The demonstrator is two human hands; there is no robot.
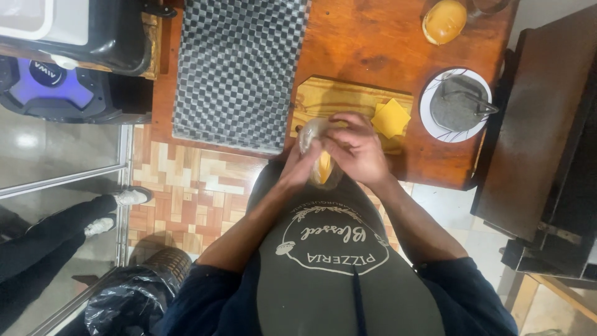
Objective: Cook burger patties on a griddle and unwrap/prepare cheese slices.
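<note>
One camera only, worn on the head, and it looked straight down past the apron (336,274) to the hands, close in. The table (373,43) filled the top of the frame, the tiled floor (193,186) lay lower left.

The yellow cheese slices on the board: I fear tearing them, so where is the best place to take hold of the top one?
Probably take the cheese slices at the corner that points toward the right edge of the cutting board, coming from the plate side. The square stack lies flat and turned, so its corners stick out, and both hands crowd its near-left side.
</note>
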